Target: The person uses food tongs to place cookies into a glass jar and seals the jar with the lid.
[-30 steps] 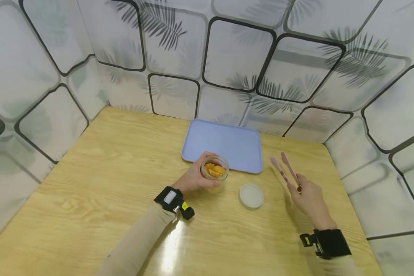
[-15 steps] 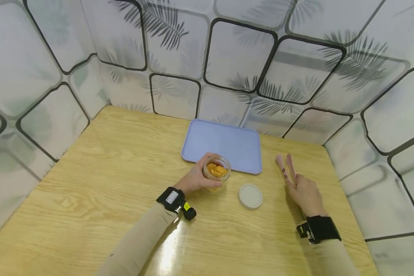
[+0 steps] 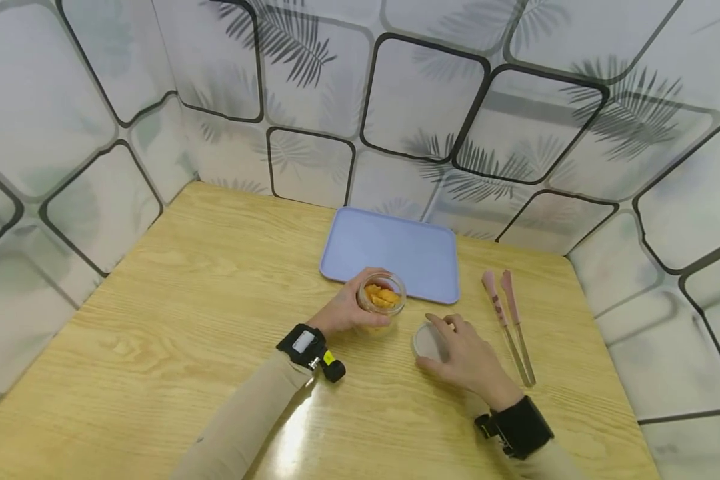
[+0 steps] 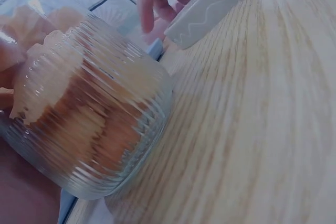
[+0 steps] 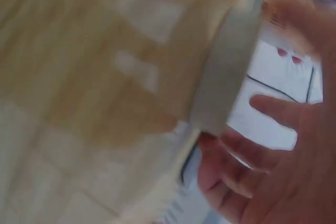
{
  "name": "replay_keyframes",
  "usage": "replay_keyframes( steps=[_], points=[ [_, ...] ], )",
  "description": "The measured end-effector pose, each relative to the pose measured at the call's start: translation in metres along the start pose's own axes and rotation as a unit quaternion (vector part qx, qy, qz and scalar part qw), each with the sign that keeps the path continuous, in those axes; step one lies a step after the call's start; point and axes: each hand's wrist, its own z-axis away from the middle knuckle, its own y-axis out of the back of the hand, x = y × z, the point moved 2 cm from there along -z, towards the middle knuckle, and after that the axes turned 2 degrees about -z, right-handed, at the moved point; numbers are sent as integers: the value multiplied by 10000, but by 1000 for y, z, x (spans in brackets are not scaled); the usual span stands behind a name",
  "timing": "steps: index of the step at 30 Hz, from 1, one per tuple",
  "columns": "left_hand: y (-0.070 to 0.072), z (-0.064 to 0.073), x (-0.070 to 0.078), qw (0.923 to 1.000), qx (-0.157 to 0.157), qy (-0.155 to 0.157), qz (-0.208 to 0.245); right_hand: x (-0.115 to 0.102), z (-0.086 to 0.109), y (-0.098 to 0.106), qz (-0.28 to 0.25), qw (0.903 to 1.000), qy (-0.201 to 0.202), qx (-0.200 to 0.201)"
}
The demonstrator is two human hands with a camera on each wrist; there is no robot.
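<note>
My left hand (image 3: 345, 310) grips a ribbed glass jar (image 4: 105, 108), its mouth uncovered and orange-brown chunks (image 3: 382, 296) of food inside. To its right, my right hand (image 3: 471, 360) holds a round greyish-white lid (image 3: 429, 343), thumb on the near side and fingers on the far side. A wavy line runs along the lid's side (image 4: 205, 19) in the left wrist view. The right wrist view is blurred, with fingertips (image 5: 210, 171) right at the lid's edge. Pink-tipped metal tongs (image 3: 510, 327) lie on the table to the right of that hand, arms slightly spread.
A blue rectangular tray (image 3: 390, 250) lies behind the jar, close to the patterned curtain (image 3: 312, 87) at the back. Similar curtains stand at both sides of the wood-grain table (image 3: 216, 267).
My right hand has let go of the tongs, which now lie on the table, and has moved left to grip the lid. My left hand keeps holding the jar in place.
</note>
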Motion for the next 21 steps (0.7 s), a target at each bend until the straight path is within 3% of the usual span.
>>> replay_keyframes(
  steps=[3,6,10,15,21],
  points=[
    [0,-1,-1,9999,-6,-21,108,-4,-10,5,-186,9993,98,305],
    [0,-1,-2,9999,-54,-92,115,-13,-25,25,-661,9955,252,635],
    [3,-1,-3,9998,-93,-145,20,-38,-49,51,-1126,9866,838,830],
    [6,-4,-15,9999,-26,-14,-133,-67,-75,63,-816,9809,1627,680],
    [6,-5,-31,9997,-85,136,-186,-80,-89,57,-404,9816,1845,278]
  ],
)
